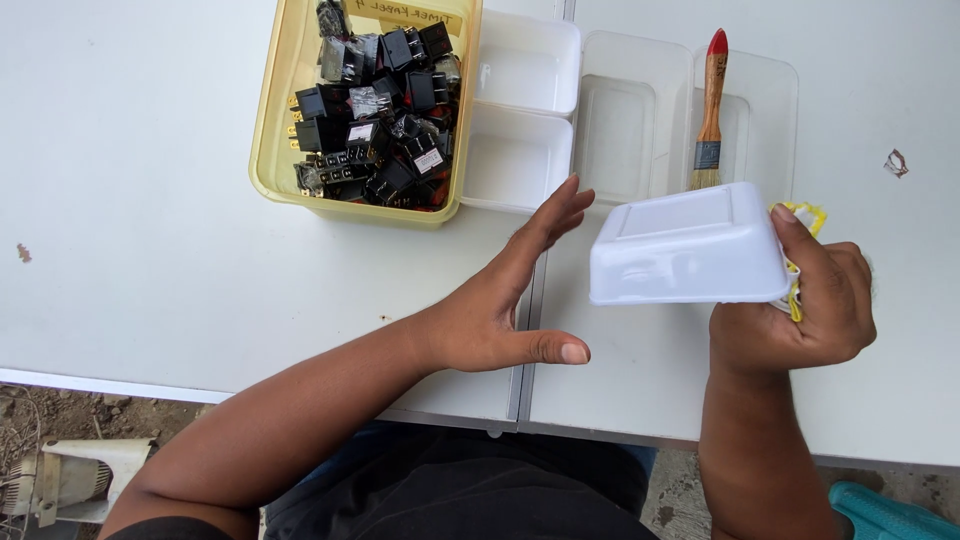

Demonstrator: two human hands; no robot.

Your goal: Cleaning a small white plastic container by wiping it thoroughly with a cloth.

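My right hand (800,305) grips a small white plastic tray (690,248) by its right edge, bottom side up, together with a yellow-edged cloth (808,215) pressed behind it. My left hand (500,300) hovers open above the white table (130,200), fingers stretched toward the held tray, holding nothing. A yellow transparent bin (275,140) filled with several black rocker switches (385,110) stands at the back, left of my left hand.
Two small white trays (528,65) (512,160) sit beside the bin. Right of them lie two clear shallow trays (625,120), and a paintbrush (711,110) with a red-tipped wooden handle rests on one. A table seam runs down the middle.
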